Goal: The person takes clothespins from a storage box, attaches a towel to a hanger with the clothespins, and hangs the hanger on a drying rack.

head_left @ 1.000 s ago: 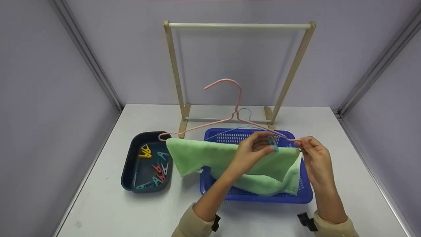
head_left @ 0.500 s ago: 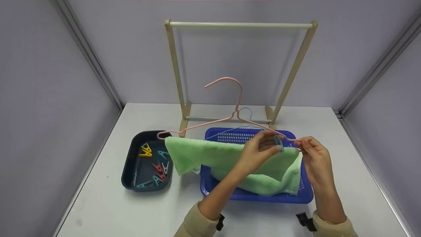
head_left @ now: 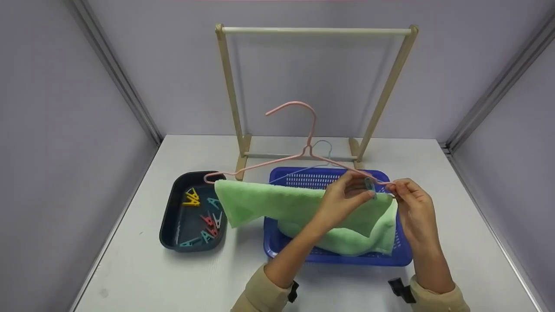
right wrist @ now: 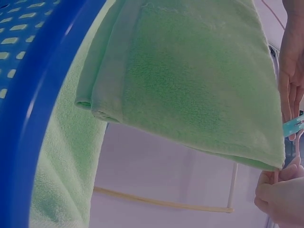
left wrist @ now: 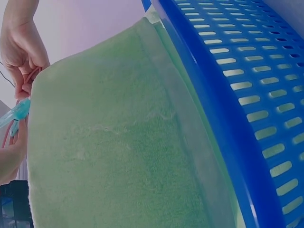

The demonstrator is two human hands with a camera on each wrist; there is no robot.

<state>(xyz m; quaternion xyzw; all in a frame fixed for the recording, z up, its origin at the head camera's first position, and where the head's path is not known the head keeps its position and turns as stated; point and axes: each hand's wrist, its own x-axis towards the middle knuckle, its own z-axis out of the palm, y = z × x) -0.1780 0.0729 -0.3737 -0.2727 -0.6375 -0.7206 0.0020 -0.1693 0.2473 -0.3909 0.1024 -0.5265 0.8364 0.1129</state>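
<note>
A pink hanger [head_left: 277, 163] is held up over the basket, with a green towel [head_left: 269, 201] draped over its lower bar. My right hand [head_left: 414, 208] pinches the hanger's right end, close to the towel's corner. Between thumb and fingers, my left hand [head_left: 342, 199] pinches a teal clothespin [head_left: 369, 185] at the towel's top edge near that end. In the left wrist view the clothespin [left wrist: 20, 110] lies right at the towel's [left wrist: 109, 128] fold. The right wrist view has the clothespin [right wrist: 293, 126] just above the right hand [right wrist: 282, 192].
Beneath the towel stands a blue perforated basket [head_left: 338, 260] holding more green cloth [head_left: 347, 243]. A light blue hanger [head_left: 330, 149] shows behind. To the left is a dark tray [head_left: 167, 225] with several clothespins [head_left: 208, 220]. A wooden rack [head_left: 316, 31] stands at the back.
My left hand has moved slightly right with the clothespin, closer to the hanger's right end. The hanger and towel have shifted a little left. My right hand keeps its pinch.
</note>
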